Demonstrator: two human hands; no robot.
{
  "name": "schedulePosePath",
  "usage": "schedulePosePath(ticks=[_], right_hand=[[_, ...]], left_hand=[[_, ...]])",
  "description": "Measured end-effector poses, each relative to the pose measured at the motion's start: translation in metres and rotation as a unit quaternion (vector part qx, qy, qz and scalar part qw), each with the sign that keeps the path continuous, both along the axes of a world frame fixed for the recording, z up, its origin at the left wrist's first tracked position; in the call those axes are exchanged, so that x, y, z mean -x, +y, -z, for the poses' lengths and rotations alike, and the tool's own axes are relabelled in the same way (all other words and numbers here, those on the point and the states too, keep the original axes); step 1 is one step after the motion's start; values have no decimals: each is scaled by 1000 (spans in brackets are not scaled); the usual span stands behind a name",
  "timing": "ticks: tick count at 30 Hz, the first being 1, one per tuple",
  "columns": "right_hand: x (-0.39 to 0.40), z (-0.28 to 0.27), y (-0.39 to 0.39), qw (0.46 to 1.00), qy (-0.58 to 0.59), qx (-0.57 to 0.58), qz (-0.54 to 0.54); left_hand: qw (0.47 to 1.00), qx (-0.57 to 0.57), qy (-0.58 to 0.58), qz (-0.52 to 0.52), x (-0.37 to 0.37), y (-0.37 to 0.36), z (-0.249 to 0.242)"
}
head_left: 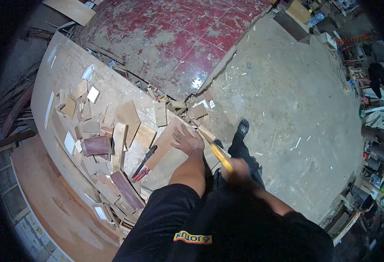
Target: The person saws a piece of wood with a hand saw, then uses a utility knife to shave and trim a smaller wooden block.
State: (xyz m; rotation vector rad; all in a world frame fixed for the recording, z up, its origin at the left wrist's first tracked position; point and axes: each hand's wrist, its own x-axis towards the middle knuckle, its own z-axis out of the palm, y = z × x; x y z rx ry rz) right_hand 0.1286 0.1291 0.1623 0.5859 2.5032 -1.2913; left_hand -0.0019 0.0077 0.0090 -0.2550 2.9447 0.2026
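Note:
My left hand [187, 140] lies flat with fingers spread on a light brown wooden board [163, 142] near the bench edge. My right hand [236, 171], smeared by motion, grips a yellow-handled handsaw [220, 157] just right of that edge. The saw's far end reaches toward the board beside my left fingers; its blade is hard to make out. Left of my forearm, a tool with a black handle [151, 152] rests on the bench, close to a red-handled tool [140, 174].
Wood offcuts cover the workbench [65, 52], including a dark red block [96, 145] and a long dark red piece [127, 190]. Scraps litter the concrete floor [296, 96]. Red tiles [183, 35] lie beyond. Assorted materials line the right side, where a person [378, 78] is partly visible.

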Motion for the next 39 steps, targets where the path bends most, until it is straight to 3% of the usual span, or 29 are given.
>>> schedulePosePath(ticks=[2, 5, 7, 9, 11, 12, 15, 18, 21, 24, 26, 27, 29, 30, 32, 34, 37, 39], right_hand=[[29, -2, -12, 999, -37, 7, 34], [22, -1, -13, 995, -82, -12, 48], [9, -4, -2, 995, -87, 42, 37], [-10, -16, 2, 997, -41, 63, -13], [-26, -34, 8, 992, 116, 11, -43], [-27, -37, 12, 992, 118, 11, -42], [-19, -35, 14, 996, 46, -17, -76], [20, -12, -8, 998, 33, -40, -44], [40, -11, -16, 996, -69, -63, 13], [13, -20, 6, 997, -63, 13, 31], [-20, -46, 17, 995, 87, 33, -45], [-34, -55, 18, 995, 82, 33, -45], [-46, -64, 20, 981, -8, 177, 84], [-38, -52, 19, 981, -8, 178, 81], [-7, -10, 10, 994, -50, -38, -87], [30, 7, -5, 998, -47, 12, 31], [28, 13, -8, 999, -16, 15, 30], [13, -19, 3, 998, -37, 40, 25]], left_hand=[[997, -1, -69, -18, 4, 0, -6], [999, -6, -46, -10, 1, -1, -4], [999, -2, -39, -4, -3, -3, 0], [998, 12, -54, -10, 0, -2, 2], [998, 18, -62, -11, 0, -3, 0], [997, 18, -75, -12, 2, -2, -1], [996, 17, -91, -17, 4, -1, 0], [994, 19, -109, -17, 6, 1, -10], [994, 10, -111, -18, 8, 3, -14], [995, 3, -97, -16, 5, 1, -8], [995, 8, -98, -18, -3, -4, -2], [998, 0, -59, -11, -4, -5, 2], [1000, -12, -15, -7, 1, 0, 3], [1000, -14, -25, -10, 2, 0, 0], [999, -10, -41, -12, -1, -3, -3], [998, 8, -64, -11, 1, -2, -3], [998, 7, -67, -13, 3, 1, -11], [998, 5, -65, -11, -1, -1, -9]])
